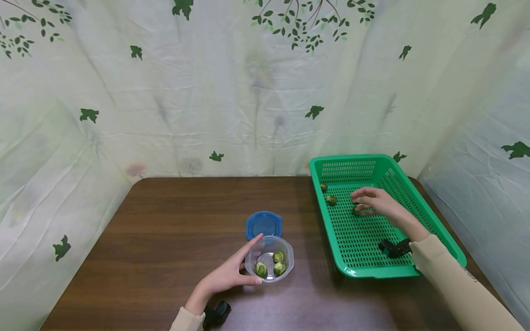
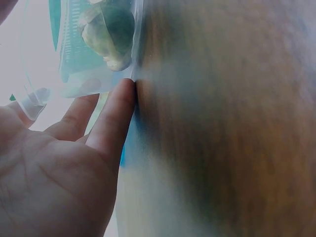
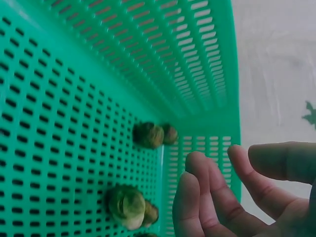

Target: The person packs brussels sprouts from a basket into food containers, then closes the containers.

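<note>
My right hand [image 1: 374, 202] is inside the green basket [image 1: 439, 220], fingers loosely bent over a sprout [image 1: 357, 211]. Whether they have closed on it I cannot tell: the right wrist view shows the fingers [image 3: 207, 197] apart and holding nothing, with a sprout just beside them on the mesh. My left hand [image 1: 232, 273] steadies the clear container [image 1: 290, 262], fingers straight along its near wall, thumb against its front.

Judged step: picking a sprout for transfer from basket to container. The next move calls for a firm pinch on that sprout, a lift clear of the basket rim, then a carry across to my left hand.

Count: three sprouts in the container, three visible in the basket, one blue lid [image 1: 263, 224] just beyond the container.
</note>
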Demonstrator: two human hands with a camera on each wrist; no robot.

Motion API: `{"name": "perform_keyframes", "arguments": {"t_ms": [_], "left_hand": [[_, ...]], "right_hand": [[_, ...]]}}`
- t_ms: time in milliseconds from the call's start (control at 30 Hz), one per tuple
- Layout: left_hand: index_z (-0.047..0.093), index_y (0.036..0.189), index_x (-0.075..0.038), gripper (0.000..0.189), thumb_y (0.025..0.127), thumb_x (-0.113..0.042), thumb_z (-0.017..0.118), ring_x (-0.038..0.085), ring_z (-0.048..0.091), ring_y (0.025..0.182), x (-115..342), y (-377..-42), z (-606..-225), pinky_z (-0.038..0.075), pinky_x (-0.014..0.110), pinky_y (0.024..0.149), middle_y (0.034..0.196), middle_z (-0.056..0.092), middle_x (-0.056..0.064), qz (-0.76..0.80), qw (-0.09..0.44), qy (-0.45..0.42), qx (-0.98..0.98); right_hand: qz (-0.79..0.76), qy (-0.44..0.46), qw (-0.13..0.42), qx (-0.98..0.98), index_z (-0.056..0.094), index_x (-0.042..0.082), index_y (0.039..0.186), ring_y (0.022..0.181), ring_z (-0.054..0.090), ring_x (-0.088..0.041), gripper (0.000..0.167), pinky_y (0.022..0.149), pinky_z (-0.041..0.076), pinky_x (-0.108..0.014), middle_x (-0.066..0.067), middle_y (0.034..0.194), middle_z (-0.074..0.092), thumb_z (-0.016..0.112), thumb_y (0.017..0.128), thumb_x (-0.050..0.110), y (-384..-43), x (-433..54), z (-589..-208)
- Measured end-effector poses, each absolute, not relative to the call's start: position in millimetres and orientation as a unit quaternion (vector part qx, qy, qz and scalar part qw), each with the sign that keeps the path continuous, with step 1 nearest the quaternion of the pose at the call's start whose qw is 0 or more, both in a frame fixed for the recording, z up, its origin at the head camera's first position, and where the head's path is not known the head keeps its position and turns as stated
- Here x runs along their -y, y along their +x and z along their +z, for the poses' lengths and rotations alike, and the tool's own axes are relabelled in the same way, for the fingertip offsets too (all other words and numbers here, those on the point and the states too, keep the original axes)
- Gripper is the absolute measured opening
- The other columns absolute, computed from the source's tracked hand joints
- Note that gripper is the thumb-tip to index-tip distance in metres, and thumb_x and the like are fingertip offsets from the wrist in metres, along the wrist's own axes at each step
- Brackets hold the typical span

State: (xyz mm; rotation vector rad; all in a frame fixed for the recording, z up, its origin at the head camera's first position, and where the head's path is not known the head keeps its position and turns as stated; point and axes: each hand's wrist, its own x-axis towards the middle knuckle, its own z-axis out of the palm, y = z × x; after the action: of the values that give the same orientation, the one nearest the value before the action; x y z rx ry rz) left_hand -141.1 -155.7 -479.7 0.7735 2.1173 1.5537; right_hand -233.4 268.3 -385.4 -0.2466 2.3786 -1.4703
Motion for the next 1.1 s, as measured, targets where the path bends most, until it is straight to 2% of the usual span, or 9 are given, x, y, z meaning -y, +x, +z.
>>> {"name": "perform_keyframes", "arguments": {"t_ms": [300, 667, 1100], "left_hand": [[0.013, 0.155, -0.018, 0.096, 0.083, -0.019, 0.076, 0.032, 0.029, 0.135, 155.8, -141.1, -480.6, 0.037, 0.038, 0.101, 0.152, 0.025, 0.013, 0.553, 0.201, 0.277, -0.76], [0.014, 0.155, -0.018, 0.095, 0.083, -0.018, 0.077, 0.031, 0.029, 0.135, 155.4, -141.1, -481.4, 0.038, 0.033, 0.1, 0.153, 0.024, 0.013, 0.553, 0.197, 0.277, -0.761], [0.013, 0.155, -0.018, 0.096, 0.083, -0.02, 0.077, 0.031, 0.028, 0.136, 154.6, -140.4, -481.6, 0.037, 0.035, 0.1, 0.153, 0.024, 0.013, 0.55, 0.198, 0.274, -0.763]], "right_hand": [[-0.5, -0.076, 0.189, -0.842, 0.039, -0.012, 0.135, 0.111, 0.052, -0.045, 0.043, 0.088, 0.047, -0.05, -0.034, 0.133, 0.041, 0.042, 0.103, 0.016, -240.5, -281.1, -392.5], [-0.478, -0.058, 0.233, -0.845, 0.037, -0.013, 0.136, 0.12, 0.043, -0.051, 0.042, 0.091, 0.045, -0.052, -0.037, 0.142, 0.026, 0.034, 0.102, 0.012, -246.4, -287.5, -397.4], [-0.452, -0.055, 0.272, -0.848, 0.032, -0.014, 0.14, 0.116, 0.047, -0.049, 0.045, 0.09, 0.047, -0.048, -0.039, 0.144, 0.018, 0.035, 0.102, 0.012, -255.7, -291.3, -408.1]]}}
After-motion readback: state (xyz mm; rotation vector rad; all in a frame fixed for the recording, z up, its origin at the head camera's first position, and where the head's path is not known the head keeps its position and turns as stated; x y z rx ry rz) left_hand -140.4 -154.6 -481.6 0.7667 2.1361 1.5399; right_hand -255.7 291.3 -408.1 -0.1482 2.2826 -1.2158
